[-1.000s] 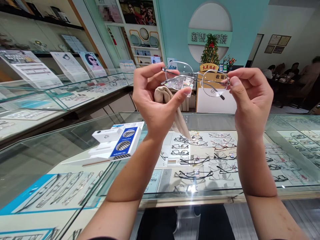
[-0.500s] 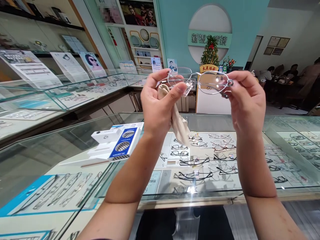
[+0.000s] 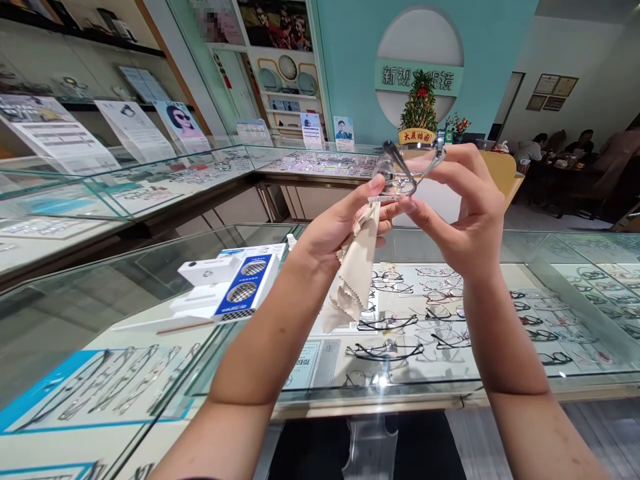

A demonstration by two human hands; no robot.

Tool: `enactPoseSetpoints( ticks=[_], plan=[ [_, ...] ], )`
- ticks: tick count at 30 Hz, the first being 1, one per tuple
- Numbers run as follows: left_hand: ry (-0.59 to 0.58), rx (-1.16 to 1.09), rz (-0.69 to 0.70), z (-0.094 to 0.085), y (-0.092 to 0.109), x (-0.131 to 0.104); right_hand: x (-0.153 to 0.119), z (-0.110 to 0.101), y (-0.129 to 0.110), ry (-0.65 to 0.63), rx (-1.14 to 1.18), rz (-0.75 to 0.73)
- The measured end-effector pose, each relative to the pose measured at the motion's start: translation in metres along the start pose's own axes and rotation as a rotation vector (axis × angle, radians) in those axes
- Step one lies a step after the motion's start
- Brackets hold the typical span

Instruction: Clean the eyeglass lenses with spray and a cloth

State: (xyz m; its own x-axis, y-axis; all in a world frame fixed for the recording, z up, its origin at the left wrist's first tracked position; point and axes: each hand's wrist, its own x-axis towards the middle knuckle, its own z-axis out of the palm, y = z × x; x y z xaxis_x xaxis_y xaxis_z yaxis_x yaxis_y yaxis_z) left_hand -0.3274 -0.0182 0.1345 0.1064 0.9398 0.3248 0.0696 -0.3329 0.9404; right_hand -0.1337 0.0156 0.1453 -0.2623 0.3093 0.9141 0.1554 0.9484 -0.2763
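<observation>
A pair of metal-framed eyeglasses [image 3: 411,179] is held up in front of me, turned so its folded-looking temples face my way. My left hand [image 3: 336,225] is closed, pinching the lower left of the glasses between thumb and fingers. From that same hand hangs a cream cleaning cloth [image 3: 351,287] with a zigzag edge. My right hand [image 3: 467,203] grips the right side of the frame, thumb below and fingers above. Part of the lenses is hidden behind the fingers and temples.
Below my hands is a glass display counter [image 3: 320,393] with several eyeglasses [image 3: 385,351] inside. To the left stand a blue and white box [image 3: 245,287] and a tray of glasses [image 3: 110,383]. More glass cases run along the left; seated people [image 3: 583,143] are at the far right.
The eyeglasses have turned from facing lens-on to nearly edge-on. My right hand has come left, closer to my left hand. The cloth hangs lower and more spread out.
</observation>
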Motion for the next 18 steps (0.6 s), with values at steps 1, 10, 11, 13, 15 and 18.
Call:
enactPoseSetpoints(
  ticks=[1,10,11,13,15,18],
  plan=[
    [-0.004,0.013,-0.002,0.001,0.000,0.000,0.000,0.000,0.000,0.013,0.008,-0.004],
    [-0.067,-0.078,-0.160,0.008,0.008,-0.006,-0.002,0.002,0.001,0.047,0.045,0.027],
    [-0.058,-0.064,-0.172,0.007,0.008,-0.006,-0.002,0.001,0.000,0.045,0.038,0.020],
    [0.008,0.005,-0.170,0.001,0.006,-0.005,-0.001,-0.003,-0.002,0.033,0.025,-0.006],
    [0.128,0.117,-0.126,-0.007,0.002,-0.002,0.002,-0.009,-0.004,0.007,0.005,-0.031],
    [0.313,0.319,-0.024,-0.021,-0.009,0.003,0.003,-0.015,-0.005,-0.064,-0.042,-0.027]
  ],
)
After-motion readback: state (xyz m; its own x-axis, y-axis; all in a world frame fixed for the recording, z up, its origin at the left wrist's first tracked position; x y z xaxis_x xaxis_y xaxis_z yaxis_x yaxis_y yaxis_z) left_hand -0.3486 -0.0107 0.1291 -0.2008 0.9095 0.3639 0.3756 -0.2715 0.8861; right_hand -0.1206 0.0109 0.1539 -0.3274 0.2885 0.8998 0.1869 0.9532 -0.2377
